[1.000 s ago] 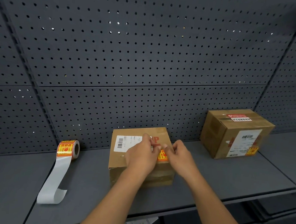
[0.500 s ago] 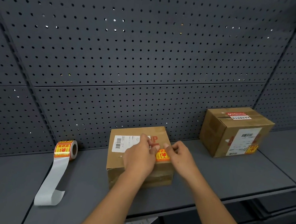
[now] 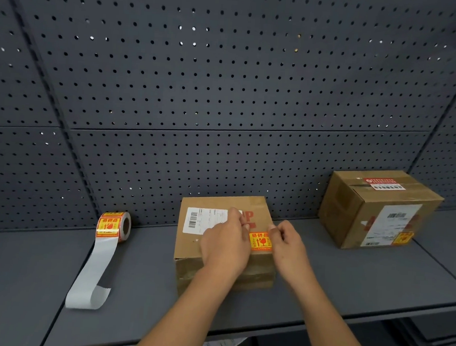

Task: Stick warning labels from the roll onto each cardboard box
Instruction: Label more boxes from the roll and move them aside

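The left hand (image 3: 224, 243) and right hand (image 3: 288, 244) rest on top of the middle cardboard box (image 3: 189, 247) on the grey shelf (image 3: 349, 278). Their curled fingers pinch the two upper corners of a yellow-and-red warning label (image 3: 260, 240), which lies near the box's front right edge. The label roll (image 3: 114, 225) stands well apart to the left, its bare backing strip (image 3: 93, 274) trailing forward. A second box (image 3: 354, 208) to the right already bears a label.

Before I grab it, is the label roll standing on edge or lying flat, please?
Standing on edge. The roll shows its core hole sideways; backing strip trails forward.
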Tool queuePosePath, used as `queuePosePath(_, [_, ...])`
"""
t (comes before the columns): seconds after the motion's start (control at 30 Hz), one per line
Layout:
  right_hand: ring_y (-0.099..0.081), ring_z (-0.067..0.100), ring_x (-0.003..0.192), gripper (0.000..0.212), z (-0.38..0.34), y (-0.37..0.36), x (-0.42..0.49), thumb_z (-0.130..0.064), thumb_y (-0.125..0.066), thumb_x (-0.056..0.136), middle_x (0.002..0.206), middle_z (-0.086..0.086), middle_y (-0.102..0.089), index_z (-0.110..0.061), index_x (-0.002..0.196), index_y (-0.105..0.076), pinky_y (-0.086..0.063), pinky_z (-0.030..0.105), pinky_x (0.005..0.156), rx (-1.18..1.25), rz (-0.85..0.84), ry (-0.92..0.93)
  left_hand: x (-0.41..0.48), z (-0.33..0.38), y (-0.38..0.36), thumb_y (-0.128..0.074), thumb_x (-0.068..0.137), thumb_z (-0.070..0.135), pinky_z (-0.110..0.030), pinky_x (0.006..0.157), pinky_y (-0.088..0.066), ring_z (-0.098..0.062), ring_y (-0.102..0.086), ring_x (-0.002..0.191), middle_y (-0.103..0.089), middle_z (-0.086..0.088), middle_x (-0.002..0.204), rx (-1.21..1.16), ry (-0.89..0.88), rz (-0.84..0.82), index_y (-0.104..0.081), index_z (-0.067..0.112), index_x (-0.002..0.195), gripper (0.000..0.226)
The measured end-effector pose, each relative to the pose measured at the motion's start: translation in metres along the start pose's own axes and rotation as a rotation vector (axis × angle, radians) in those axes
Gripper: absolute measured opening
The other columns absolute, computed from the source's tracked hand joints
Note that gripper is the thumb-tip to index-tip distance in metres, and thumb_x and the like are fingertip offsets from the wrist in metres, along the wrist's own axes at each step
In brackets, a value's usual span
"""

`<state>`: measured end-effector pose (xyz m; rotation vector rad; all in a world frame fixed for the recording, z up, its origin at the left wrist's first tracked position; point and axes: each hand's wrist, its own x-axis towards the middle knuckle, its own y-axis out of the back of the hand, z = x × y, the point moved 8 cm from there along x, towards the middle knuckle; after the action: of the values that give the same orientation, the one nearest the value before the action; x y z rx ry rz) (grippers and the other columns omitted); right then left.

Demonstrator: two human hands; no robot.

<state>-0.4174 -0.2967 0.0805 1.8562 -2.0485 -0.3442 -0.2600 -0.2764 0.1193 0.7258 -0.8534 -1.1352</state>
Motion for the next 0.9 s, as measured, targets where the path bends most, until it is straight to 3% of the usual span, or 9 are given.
queuePosePath(0.1, [-0.054,0.013,0.068,0.034,0.001,0.003,-0.001,-0.035,-0.046,0.109,0.076,0.001,-0.059,-0.012,0.084,-0.051,-0.039,0.03,0.059,-0.023,0.012,-0.008,-0.003,0.0,0.004,-0.04,0.109,0.047,-0.034,0.068,-0.047,-0.013,-0.063,0.077,-0.07,0.009,0.09,-0.051,-0.038,-0.028,-0.044,0.032,0.109,0.015])
queuePosePath(0.23, [-0.064,0.018,0.078,0.044,0.005,0.011,0.002,-0.043,-0.044,0.108,0.084,0.006,-0.068,-0.007,0.092,-0.063,-0.043,0.033,0.065,-0.016,-0.009,-0.041,-0.001,-0.015,0.018,-0.041,0.109,0.044,-0.029,0.06,-0.045,-0.009,-0.06,0.072,-0.066,0.009,0.088,-0.538,0.059,-0.155,-0.049,0.035,0.117,0.015])
queuePosePath(0.4, [-0.062,0.01,0.084,0.022,-0.013,0.036,-0.001,-0.035,-0.052,0.107,0.09,-0.001,-0.067,-0.018,0.1,-0.064,-0.043,0.025,0.065,0.093,0.188,0.043,-0.003,-0.076,0.073,-0.054,0.1,0.034,-0.038,0.063,-0.052,-0.014,-0.062,0.069,-0.065,0.012,0.074,-0.399,0.039,0.173,-0.057,0.037,0.101,0.005])
queuePosePath(0.47, [-0.063,0.01,0.092,0.016,-0.018,0.038,0.005,-0.034,-0.055,0.105,0.098,-0.003,-0.067,-0.021,0.105,-0.064,-0.044,0.023,0.069,0.106,0.196,0.057,0.001,-0.105,0.075,-0.056,0.099,0.041,-0.046,0.081,-0.057,-0.02,-0.065,0.099,-0.067,0.01,0.102,-0.294,0.095,0.206,-0.059,0.036,0.113,0.015])
queuePosePath(0.53, [-0.062,0.008,0.099,0.023,-0.017,0.029,0.016,-0.041,-0.056,0.104,0.111,-0.003,-0.066,-0.022,0.115,-0.064,-0.045,0.022,0.074,0.034,0.116,0.007,0.007,-0.131,0.066,-0.056,0.098,0.055,-0.052,0.105,-0.049,-0.03,-0.053,0.128,-0.055,-0.003,0.138,-0.262,0.222,0.117,-0.053,0.025,0.14,0.051])
queuePosePath(0.6, [-0.063,0.01,0.103,0.04,-0.013,0.015,0.025,-0.049,-0.054,0.103,0.119,-0.004,-0.065,-0.02,0.13,-0.06,-0.049,0.026,0.077,-0.04,-0.004,-0.078,0.01,-0.148,0.043,-0.054,0.095,0.068,-0.052,0.116,-0.041,-0.032,-0.046,0.142,-0.043,-0.008,0.158,-0.432,0.361,-0.048,-0.037,0.018,0.157,0.082])
queuePosePath(0.67, [-0.067,0.01,0.099,0.047,-0.009,0.002,0.027,-0.052,-0.056,0.101,0.113,-0.006,-0.068,-0.018,0.132,-0.058,-0.051,0.027,0.074,-0.017,-0.106,-0.146,0.001,-0.148,0.02,-0.056,0.087,0.079,-0.048,0.118,-0.04,-0.026,-0.051,0.14,-0.048,-0.004,0.157,-0.69,0.489,-0.216,-0.031,0.021,0.161,0.097])
queuePosePath(0.8, [-0.074,0.013,0.092,0.042,0.0,-0.013,0.024,-0.053,-0.065,0.097,0.102,-0.002,-0.077,-0.016,0.113,-0.068,-0.059,0.031,0.08,0.071,-0.178,-0.169,-0.014,-0.129,-0.001,-0.061,0.093,0.065,-0.042,0.109,-0.051,-0.017,-0.071,0.112,-0.075,0.006,0.122,-0.915,0.501,-0.347,-0.059,0.025,0.138,0.061])
queuePosePath(0.9, [-0.077,0.012,0.088,0.033,0.001,-0.016,0.022,-0.047,-0.065,0.099,0.097,-0.003,-0.081,-0.016,0.107,-0.074,-0.062,0.032,0.083,0.155,-0.19,-0.158,-0.014,-0.123,0.0,-0.061,0.098,0.057,-0.041,0.109,-0.05,-0.018,-0.071,0.112,-0.076,0.006,0.121,-0.965,0.482,-0.34,-0.06,0.026,0.135,0.049])
